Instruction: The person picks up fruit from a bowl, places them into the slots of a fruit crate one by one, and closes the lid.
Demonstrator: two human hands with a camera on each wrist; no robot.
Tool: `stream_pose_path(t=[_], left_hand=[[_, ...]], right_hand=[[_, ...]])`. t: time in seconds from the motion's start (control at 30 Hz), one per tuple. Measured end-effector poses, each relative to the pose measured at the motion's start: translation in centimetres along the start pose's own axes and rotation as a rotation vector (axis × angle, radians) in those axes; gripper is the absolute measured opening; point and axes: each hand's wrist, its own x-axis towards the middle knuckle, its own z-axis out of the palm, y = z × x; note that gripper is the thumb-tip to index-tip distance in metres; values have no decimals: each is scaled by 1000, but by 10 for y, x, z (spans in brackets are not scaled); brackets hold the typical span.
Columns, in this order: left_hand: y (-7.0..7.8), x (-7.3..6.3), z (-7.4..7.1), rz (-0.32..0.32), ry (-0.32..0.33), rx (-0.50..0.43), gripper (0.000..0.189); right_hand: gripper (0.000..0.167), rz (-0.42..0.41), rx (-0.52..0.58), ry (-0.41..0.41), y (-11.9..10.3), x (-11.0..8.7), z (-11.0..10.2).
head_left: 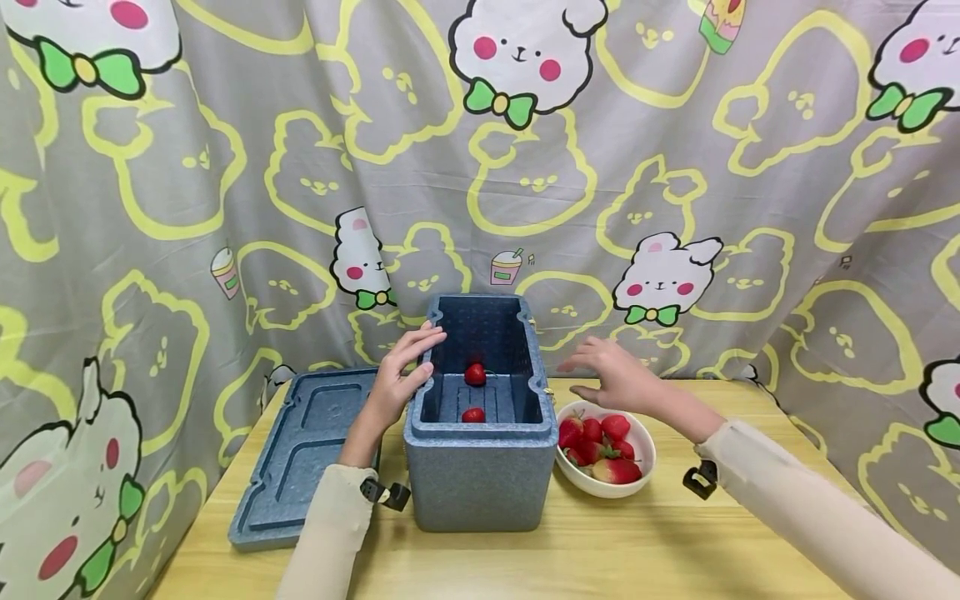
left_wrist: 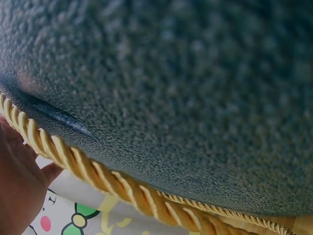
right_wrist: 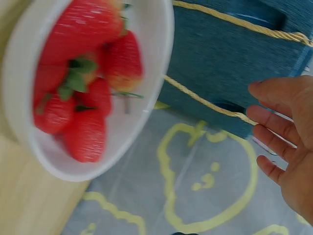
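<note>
A blue-grey foam box [head_left: 480,487] stands lidless on the table, with one strawberry [head_left: 475,374] further back on its floor and another strawberry [head_left: 472,414] nearer its front wall. My left hand [head_left: 397,379] touches the box's left rim, fingers extended. To the right of the box, my right hand [head_left: 618,377] hovers above the back of a white bowl [head_left: 603,488], holding nothing; its fingers are relaxed and apart in the right wrist view. Several red strawberries [right_wrist: 84,135] with green leaves lie in the bowl.
The box's lid [head_left: 322,450] lies flat to the left of the box. Gold twisted rope [left_wrist: 102,174] runs along the box's side. A wooden table [head_left: 645,542] carries everything, and a patterned grey curtain [head_left: 540,200] hangs right behind it.
</note>
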Motion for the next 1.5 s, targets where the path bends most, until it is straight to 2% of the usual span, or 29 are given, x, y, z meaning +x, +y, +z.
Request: stream_pose_path(t=[0.2, 0.37, 0.5, 0.7, 0.93, 1.1, 1.5], left_hand=[[0, 0, 0, 0, -1, -8, 46], [1, -1, 0, 2, 0, -17, 46], [2, 0, 0, 5, 3, -19, 46], [1, -1, 0, -1, 2, -25, 46], [0, -1, 0, 13, -1, -27, 45], [0, 0, 0, 36, 5, -11, 45], [-1, 0, 0, 28, 6, -15, 46]], right_hand=[[27, 34, 19, -69, -2, -17, 18], [27, 29, 7, -105, -1, -28, 30], [26, -6, -15, -109, 0, -34, 44], [28, -88, -89, -73, 1, -40, 60], [31, -59, -93, -117, 3, -43, 68], [34, -73, -107, -104, 7, -45, 73], [36, -78, -106, -100, 12, -48, 82]])
